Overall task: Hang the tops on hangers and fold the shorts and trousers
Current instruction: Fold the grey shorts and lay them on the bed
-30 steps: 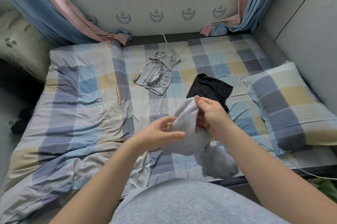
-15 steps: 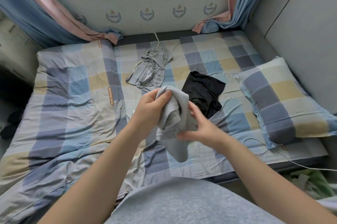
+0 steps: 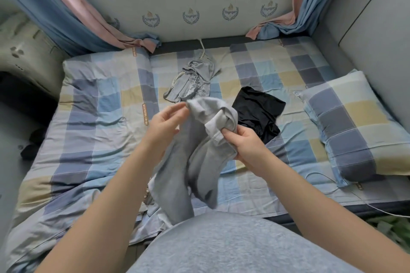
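I hold a light grey garment (image 3: 199, 161) above the middle of the bed; it hangs bunched, its lower part drooping toward my body. My right hand (image 3: 245, 144) grips a folded band of its cloth at the right. My left hand (image 3: 165, 124) pinches the upper left edge of the garment with thumb and fingertips. Behind it a black garment (image 3: 257, 110) lies flat on the checked sheet. A crumpled grey garment with a drawstring (image 3: 193, 81) lies farther back near the wall.
The checked sheet (image 3: 99, 117) covers the bed, with a rumpled quilt at the left and a matching pillow (image 3: 355, 126) at the right. Curtains (image 3: 66, 10) hang at both back corners. A white cable (image 3: 366, 204) trails off the right front edge.
The grey garment has been unrolled from a tight bundle and now hangs longer. My hands moved apart, the left to its upper edge, the right gripping lower on the right.
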Tool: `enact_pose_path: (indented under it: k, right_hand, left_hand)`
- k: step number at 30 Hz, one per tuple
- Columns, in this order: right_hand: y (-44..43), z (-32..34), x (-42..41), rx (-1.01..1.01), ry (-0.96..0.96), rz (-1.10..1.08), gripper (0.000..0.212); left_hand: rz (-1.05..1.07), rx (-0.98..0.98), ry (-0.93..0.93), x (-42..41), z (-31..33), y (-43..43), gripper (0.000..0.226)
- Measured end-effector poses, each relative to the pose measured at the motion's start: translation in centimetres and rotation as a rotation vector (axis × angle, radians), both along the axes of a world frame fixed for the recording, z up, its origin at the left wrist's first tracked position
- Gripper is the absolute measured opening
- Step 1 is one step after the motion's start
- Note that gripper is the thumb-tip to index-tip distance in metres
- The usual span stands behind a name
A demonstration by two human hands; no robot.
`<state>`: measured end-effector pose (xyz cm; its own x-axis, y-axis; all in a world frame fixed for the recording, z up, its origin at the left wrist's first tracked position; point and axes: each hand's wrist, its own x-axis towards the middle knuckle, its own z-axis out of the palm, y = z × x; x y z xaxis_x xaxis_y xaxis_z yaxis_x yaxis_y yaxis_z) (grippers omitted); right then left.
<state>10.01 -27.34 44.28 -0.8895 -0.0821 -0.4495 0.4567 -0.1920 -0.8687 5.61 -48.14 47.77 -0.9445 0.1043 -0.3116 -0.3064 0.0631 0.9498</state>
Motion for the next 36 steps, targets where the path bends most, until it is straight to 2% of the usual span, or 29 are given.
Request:
enact_pose_path:
  k: [3, 8, 10, 13, 16, 19, 23, 25, 27, 31, 34, 36]
  right_hand:
    - [-0.2, 1.0, 0.1, -0.083, -0.002, -0.027, 0.019]
    - [0.2, 2.1, 0.6, -0.226, 0.003, -0.107, 0.019]
    - [0.8, 2.8, 0.5, -0.273, 0.02, -0.128, 0.022]
    - [1.7, 4.0, 0.5, -0.348, 0.053, -0.148, 0.025]
    - [2.5, 5.2, 0.7, -0.399, 0.087, -0.168, 0.026]
    - [2.9, 5.9, 0.9, -0.399, 0.107, -0.171, 0.028]
    - [3.2, 6.3, 1.4, -0.383, 0.144, -0.177, 0.044]
    - [3.6, 6.0, 1.7, -0.287, 0.159, -0.162, 0.047]
    - [3.7, 5.4, 2.1, -0.103, 0.159, -0.111, 0.04]
    - [2.1, 3.6, 3.3, 0.166, 0.037, 0.005, 0.05]
    - [0.6, 1.8, 4.7, 0.239, -0.047, 0.177, 0.071]
    - [-0.5, 0.5, 5.6, 0.23, -0.056, 0.267, 0.064]
  left_hand:
    - [-0.226, -0.101, -0.049, 1.5, -1.7, 0.0, 0.045]
    - [-0.481, -0.053, -0.177, 3.3, -4.6, 1.0, 0.044]
    - [-0.557, -0.097, -0.136, 3.7, -5.3, 1.7, 0.049]
    - [-0.588, -0.225, 0.026, 3.7, -5.3, 3.1, 0.051]
    - [-0.576, -0.254, 0.095, 3.7, -4.4, 5.0, 0.053]
    - [-0.547, -0.261, 0.187, 3.7, -3.9, 7.0, 0.023]
    - [-0.467, -0.317, 0.267, 3.4, -3.3, 7.8, 0.012]
    - [-0.382, -0.328, 0.282, 3.1, -3.0, 7.2, 0.027]
    - [-0.272, -0.271, 0.267, 2.7, -2.5, 6.5, 0.029]
    - [-0.061, -0.081, 0.156, 2.2, -1.5, 5.5, 0.012]
    - [0.073, -0.001, 0.087, 1.8, -0.8, 5.0, 0.021]
    - [0.131, 0.089, 0.033, 1.8, -0.4, 4.8, 0.023]
